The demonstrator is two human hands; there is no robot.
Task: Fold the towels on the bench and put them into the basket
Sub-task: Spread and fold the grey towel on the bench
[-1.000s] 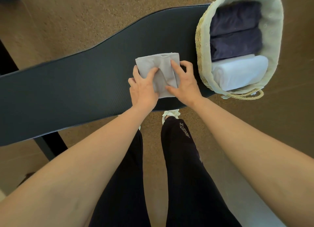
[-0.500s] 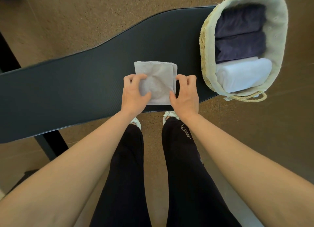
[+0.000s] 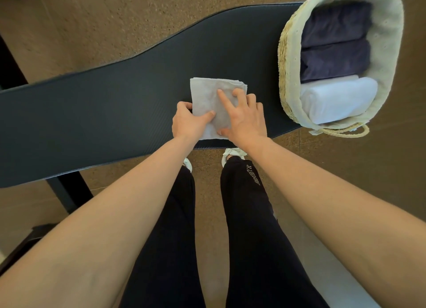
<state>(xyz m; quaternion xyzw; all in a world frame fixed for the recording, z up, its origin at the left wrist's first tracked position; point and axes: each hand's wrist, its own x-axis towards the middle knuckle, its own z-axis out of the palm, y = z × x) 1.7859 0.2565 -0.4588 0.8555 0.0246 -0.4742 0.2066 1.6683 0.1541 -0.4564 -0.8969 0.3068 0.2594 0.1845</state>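
1. A folded grey towel (image 3: 214,100) lies flat on the dark padded surface (image 3: 103,114), close to its near edge and a little left of the basket (image 3: 289,61).
2. The left hand (image 3: 190,121) grips the towel's near left corner: the thumb lies on top of the cloth and the other fingers curl around its left edge, so the hand pinches the towel.
3. The right hand (image 3: 244,118) rests palm down on the right half of the towel with its fingers spread; the forefinger points toward the middle of the cloth and the thumb presses near the near edge. It holds nothing between the fingers, only pressing down.
4. The two hands sit just beside each other, thumbs close but apart.
5. The towel's far right corner shows several stacked layers slightly out of line.
6. The basket, woven with a pale cloth lining, stands on the right end of the surface, with its near side and rope handle (image 3: 345,131) hanging over the surface's edge.
7. Inside it lie three folded pieces side by side: two dark navy towels (image 3: 336,42) at the far end and a white towel (image 3: 338,99) nearest the person.
8. Below the surface, the person's legs in black trousers (image 3: 249,215) and white shoes (image 3: 232,153) stand on a brown speckled floor (image 3: 115,19).
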